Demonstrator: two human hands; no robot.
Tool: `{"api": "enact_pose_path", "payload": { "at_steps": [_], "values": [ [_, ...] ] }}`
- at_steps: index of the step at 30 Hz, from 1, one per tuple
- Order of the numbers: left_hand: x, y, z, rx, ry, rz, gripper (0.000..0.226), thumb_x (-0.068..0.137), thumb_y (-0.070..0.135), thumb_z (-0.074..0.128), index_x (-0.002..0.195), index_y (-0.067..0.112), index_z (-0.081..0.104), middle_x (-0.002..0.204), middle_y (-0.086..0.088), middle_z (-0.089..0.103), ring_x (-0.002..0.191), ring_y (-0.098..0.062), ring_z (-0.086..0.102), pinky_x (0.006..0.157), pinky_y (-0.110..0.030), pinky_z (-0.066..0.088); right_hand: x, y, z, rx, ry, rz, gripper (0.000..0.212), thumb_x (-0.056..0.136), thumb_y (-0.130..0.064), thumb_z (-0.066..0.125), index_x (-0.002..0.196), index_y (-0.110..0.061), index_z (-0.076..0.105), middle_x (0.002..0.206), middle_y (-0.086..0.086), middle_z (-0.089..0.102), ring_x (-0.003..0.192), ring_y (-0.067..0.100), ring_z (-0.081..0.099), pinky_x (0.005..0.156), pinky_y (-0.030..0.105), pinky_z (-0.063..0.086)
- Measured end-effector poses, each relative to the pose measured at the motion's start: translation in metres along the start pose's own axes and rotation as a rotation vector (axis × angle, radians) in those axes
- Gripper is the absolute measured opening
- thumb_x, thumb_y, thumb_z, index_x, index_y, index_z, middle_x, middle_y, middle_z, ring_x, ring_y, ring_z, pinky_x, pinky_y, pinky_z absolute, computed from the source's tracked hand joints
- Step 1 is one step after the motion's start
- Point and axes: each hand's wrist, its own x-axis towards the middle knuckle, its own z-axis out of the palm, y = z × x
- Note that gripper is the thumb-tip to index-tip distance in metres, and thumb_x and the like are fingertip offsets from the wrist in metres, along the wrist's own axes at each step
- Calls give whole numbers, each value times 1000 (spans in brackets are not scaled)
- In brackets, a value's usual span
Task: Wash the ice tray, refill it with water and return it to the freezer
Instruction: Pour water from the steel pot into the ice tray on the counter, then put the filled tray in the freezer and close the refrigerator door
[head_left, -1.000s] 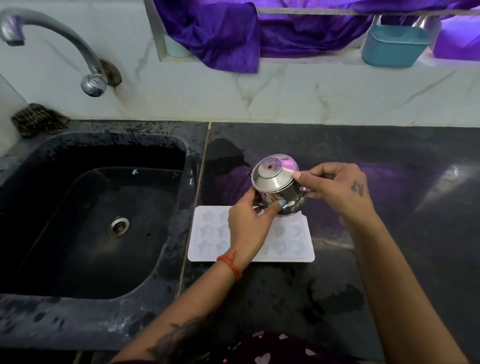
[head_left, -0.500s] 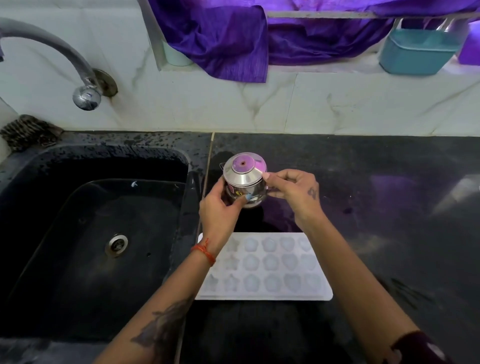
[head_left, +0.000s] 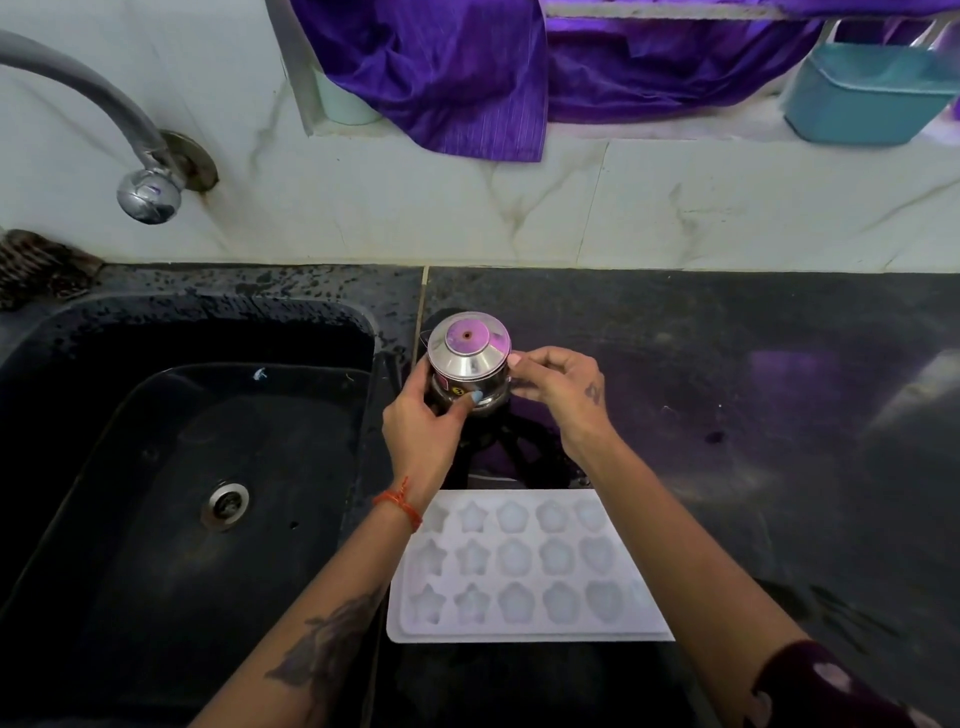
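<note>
A white ice tray (head_left: 524, 566) with star, flower and heart moulds lies flat on the black counter (head_left: 753, 415), close to me and just right of the sink. Beyond it both hands hold a small steel pot (head_left: 467, 358) with a domed lid, low over the counter at the sink's edge. My left hand (head_left: 423, 421) grips the pot's body from the near left side. My right hand (head_left: 558, 387) pinches it at its right side, where a handle seems to be. Whether the moulds hold water I cannot tell.
A black sink (head_left: 171, 467) with a steel drain (head_left: 227, 504) fills the left. Its tap (head_left: 148, 195) juts from the marble wall. A scrubber (head_left: 36, 265) sits on the sink's far left corner. Purple cloth (head_left: 457, 78) and a teal tub (head_left: 867, 93) rest on the ledge.
The pot, held in both hands, has gone from over the tray to the counter behind it. The view tilted down, so the tray now shows whole and closer to me.
</note>
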Motion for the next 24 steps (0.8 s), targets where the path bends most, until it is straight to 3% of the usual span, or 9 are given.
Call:
{"api": "enact_pose_path", "payload": {
  "at_steps": [5, 9, 14, 17, 21, 24],
  "values": [
    [-6, 4, 0, 22, 2, -1, 61, 72, 20, 79, 129, 23, 57, 107, 4, 71, 97, -10, 65, 88, -23, 49, 0, 2, -2, 3, -14, 26, 10, 82, -9, 70, 72, -9, 68, 82, 5, 71, 84, 17, 67, 78, 29, 57],
    [-12, 9, -5, 45, -20, 16, 61, 74, 23, 78, 131, 22, 55, 110, 3, 70, 103, -14, 64, 89, -25, 49, -8, 0, -4, -77, -25, 4, 5, 84, -14, 69, 85, -9, 67, 89, 9, 70, 86, 16, 66, 85, 34, 56],
    [-37, 9, -20, 73, -32, 31, 55, 80, 29, 73, 131, 20, 55, 123, 2, 65, 113, -15, 60, 97, -32, 48, -33, -1, -23, -310, 48, -49, 35, 79, -25, 75, 109, -17, 61, 105, 0, 66, 99, 12, 62, 89, 25, 50],
    [-55, 2, -34, 113, -44, -26, 59, 82, 37, 69, 135, 18, 51, 130, -1, 61, 117, -16, 58, 100, -36, 47, -56, 3, -40, -416, 91, -84, 39, 79, -27, 75, 113, -17, 60, 116, 2, 64, 110, 14, 59, 98, 31, 47],
    [-82, 1, -51, 148, -51, -64, 61, 86, 37, 65, 139, 17, 46, 135, -4, 56, 114, -17, 59, 98, -28, 44, -89, 10, -60, -572, 129, -111, 43, 81, -29, 72, 120, -18, 57, 124, 1, 60, 114, 14, 54, 95, 28, 44],
    [-99, -2, -61, 205, -47, -84, 63, 88, 38, 62, 142, 15, 40, 142, -6, 49, 129, -22, 47, 106, -33, 38, -108, 18, -73, -672, 182, -139, 46, 80, -30, 73, 121, -17, 58, 124, 3, 61, 115, 19, 53, 96, 33, 45]
  ]
}}
